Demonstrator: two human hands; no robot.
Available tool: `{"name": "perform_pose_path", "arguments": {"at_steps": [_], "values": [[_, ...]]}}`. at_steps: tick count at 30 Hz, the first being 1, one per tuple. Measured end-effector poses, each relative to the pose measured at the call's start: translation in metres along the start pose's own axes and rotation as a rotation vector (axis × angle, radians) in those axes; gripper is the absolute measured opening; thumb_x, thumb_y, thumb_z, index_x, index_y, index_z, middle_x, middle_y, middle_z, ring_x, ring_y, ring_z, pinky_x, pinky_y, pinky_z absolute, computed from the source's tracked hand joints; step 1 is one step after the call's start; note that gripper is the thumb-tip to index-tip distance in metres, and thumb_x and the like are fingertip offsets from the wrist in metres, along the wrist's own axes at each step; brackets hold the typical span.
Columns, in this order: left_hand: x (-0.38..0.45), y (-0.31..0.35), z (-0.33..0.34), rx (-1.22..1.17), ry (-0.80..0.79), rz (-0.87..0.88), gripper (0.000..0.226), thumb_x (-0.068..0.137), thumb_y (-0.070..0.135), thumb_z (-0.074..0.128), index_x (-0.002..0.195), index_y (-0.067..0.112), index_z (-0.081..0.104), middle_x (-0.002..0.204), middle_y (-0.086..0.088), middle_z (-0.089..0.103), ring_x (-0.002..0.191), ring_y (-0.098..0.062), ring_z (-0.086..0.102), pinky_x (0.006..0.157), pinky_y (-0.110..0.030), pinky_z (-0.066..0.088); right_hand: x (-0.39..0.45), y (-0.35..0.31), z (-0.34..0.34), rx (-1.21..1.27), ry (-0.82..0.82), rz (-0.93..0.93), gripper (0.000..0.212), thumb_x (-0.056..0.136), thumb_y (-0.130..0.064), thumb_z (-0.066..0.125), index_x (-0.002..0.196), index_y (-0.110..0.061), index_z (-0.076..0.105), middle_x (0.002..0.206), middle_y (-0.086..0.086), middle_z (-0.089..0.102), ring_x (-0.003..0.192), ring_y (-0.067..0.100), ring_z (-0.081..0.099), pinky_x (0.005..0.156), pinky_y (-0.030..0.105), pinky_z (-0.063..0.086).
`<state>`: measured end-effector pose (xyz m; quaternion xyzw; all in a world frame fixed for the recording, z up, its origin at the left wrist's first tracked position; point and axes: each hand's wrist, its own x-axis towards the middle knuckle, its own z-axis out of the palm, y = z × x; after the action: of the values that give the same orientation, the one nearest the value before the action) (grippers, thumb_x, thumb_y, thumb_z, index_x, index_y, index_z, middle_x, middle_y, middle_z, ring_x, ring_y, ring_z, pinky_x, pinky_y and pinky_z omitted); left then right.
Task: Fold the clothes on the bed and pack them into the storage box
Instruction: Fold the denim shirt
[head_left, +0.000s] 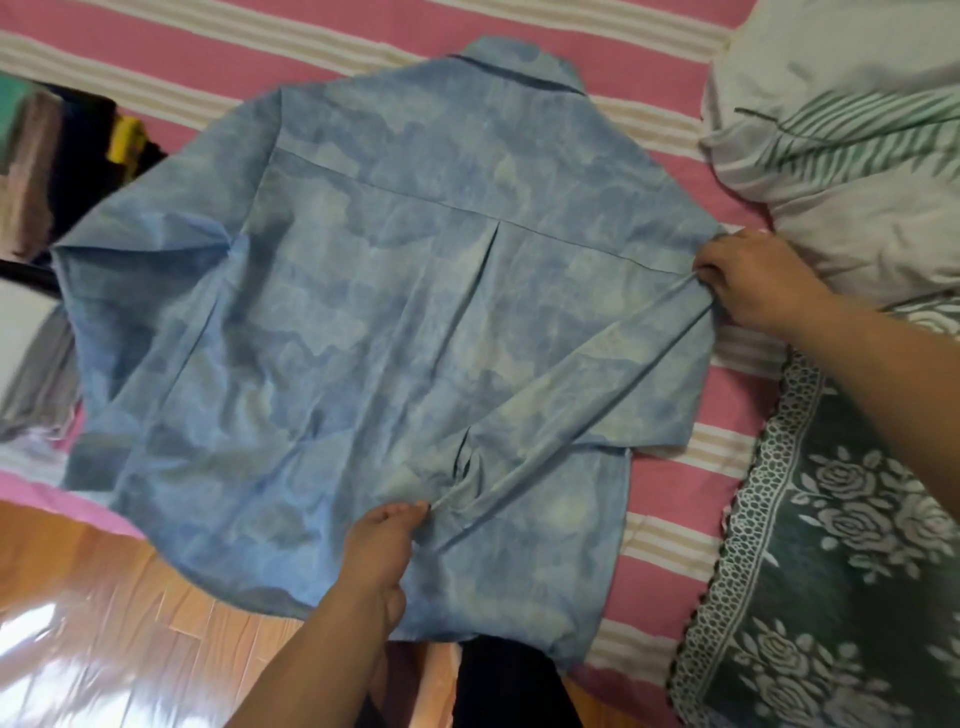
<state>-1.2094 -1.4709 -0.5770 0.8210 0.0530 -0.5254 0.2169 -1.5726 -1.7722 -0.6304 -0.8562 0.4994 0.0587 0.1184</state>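
Observation:
A mottled blue collared shirt (363, 291) lies back-up and spread flat on the pink-and-cream striped bed (670, 530), collar at the far end, hem hanging over the near edge. Its right sleeve is folded diagonally across the back. My left hand (384, 540) pinches the cuff end of that sleeve near the hem. My right hand (753, 280) pinches the fabric at the right shoulder. At the far left stands a dark storage box (78, 156) with stacked folded clothes inside, partly cut off by the frame.
A white pillow with green leaf print (852, 156) lies at the right. A dark green rose-patterned blanket (841, 545) covers the near right of the bed. Grey cloth (36, 374) lies at the left edge. Wooden floor (104, 623) shows below.

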Motion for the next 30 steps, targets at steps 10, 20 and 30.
{"name": "perform_pose_path", "arguments": {"at_steps": [10,20,30], "values": [[-0.014,0.04,-0.03,0.061,0.068,0.543,0.032,0.083,-0.004,0.074,0.084,0.02,0.053,0.074,-0.001,0.05,0.061,-0.005,0.048,0.063,-0.02,0.042,0.0,0.001,-0.005,0.01,-0.034,0.068,0.01,0.092,-0.01,0.058,0.092,-0.004,0.066,0.094,0.026,0.066,0.086,0.045,0.06,0.077,0.05,0.052],[0.088,0.178,-0.051,0.041,0.011,0.514,0.046,0.096,0.038,0.068,0.135,0.03,0.045,0.125,-0.002,0.054,0.097,-0.022,0.058,0.076,-0.039,0.048,0.03,-0.023,-0.014,0.32,0.102,0.292,0.036,0.096,-0.045,0.043,0.106,-0.016,0.063,0.105,0.018,0.069,0.097,0.04,0.061,0.085,0.046,0.049],[0.084,0.212,-0.058,0.186,0.035,0.962,0.031,0.099,0.013,0.064,0.125,0.03,0.064,0.088,-0.017,0.061,0.078,-0.022,0.057,0.073,-0.035,0.05,0.031,0.003,-0.001,-0.017,-0.04,0.18,0.044,0.101,-0.041,0.041,0.087,-0.01,0.069,0.091,0.021,0.069,0.087,0.039,0.057,0.083,0.046,0.048]]}}
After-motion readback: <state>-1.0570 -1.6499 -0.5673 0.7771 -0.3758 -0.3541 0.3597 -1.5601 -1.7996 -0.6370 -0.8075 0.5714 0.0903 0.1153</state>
